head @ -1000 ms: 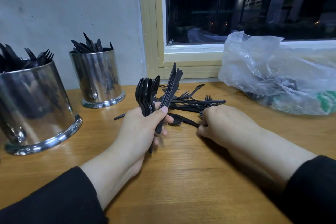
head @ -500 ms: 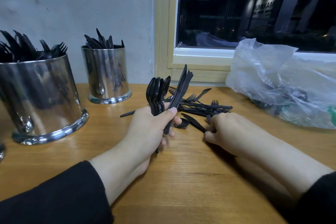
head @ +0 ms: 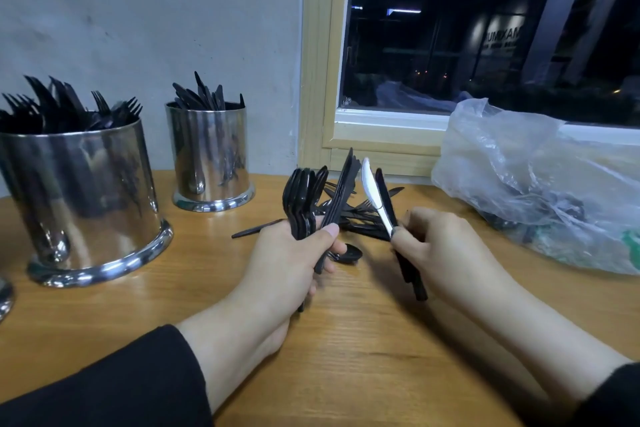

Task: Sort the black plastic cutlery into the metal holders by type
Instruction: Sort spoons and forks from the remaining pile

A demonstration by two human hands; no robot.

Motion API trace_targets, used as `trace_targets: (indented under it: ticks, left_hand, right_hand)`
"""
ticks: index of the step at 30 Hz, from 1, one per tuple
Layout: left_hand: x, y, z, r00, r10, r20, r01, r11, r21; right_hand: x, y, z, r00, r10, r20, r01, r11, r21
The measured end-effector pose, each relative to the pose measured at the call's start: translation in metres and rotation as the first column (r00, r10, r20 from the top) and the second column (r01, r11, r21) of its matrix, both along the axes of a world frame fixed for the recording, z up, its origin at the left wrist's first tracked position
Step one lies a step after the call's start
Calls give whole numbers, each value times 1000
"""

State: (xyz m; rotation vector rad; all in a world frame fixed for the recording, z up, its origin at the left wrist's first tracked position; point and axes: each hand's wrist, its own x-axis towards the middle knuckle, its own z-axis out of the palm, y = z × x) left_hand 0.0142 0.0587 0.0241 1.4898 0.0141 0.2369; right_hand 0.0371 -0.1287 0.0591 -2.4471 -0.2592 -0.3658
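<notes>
Cutlery (head: 349, 215) lies heaped between the hands. Left hand (head: 291, 263) grips spoons and knives together; right hand (head: 440, 250) pinches two knives (head: 386, 201). Risk: mixed bundle slips, or types end up in the wrong holder (head: 211, 156).

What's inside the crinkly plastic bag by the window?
Through the clear plastic bag you can make out dark shapes low down, probably more black cutlery, and something green near its bottom edge. The wrinkled plastic blurs them, so what they are exactly cannot be told.
</notes>
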Motion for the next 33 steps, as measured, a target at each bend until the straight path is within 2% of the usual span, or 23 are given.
trace_targets:
  ticks: [2, 5, 9, 13, 17, 20, 26, 33]
  left_hand:
    - [-1, -2, 0, 1000, 1, 3, -1, 1000, 7]
    - [-1, -6, -1, 1000, 2, 23, -3, 999, 46]
    - [-6, -12, 0, 996, -56, 66, 50, 995, 90]
    - [-7, -14, 2, 994, -66, 92, 59, 995, 77]
    - [-6, -13, -1, 995, -67, 73, 63, 996, 56]
    - [-8, -14, 1, 995, -87, 44, 86, 996, 15]
    - [-5, -12, 0, 996, -86, 17, 86, 996, -11]
    - [-1, -8, -2, 997, -65, 36, 65, 998, 12]
  right_hand:
    - [0, 5, -2, 998, 56, 41, -63, 979, 196]
    - [1, 18, -13, 992, 118, 51, -128, 918, 376]
    - [0, 33, -22, 983, 181, 21, -167, 848, 503]
    - [-3, 40, -24, 982, 187, -34, -121, 752, 647]
    - [-6, 45, -23, 985, 171, -39, -94, 701, 707]
    - [-7, 48, -23, 978, 199, -56, -80, 612, 787]
    - [-2, 46, -27, 989, 148, -8, -101, 713, 694]
    - [-3, 42, -21, 976, 216, 6, -169, 750, 640]
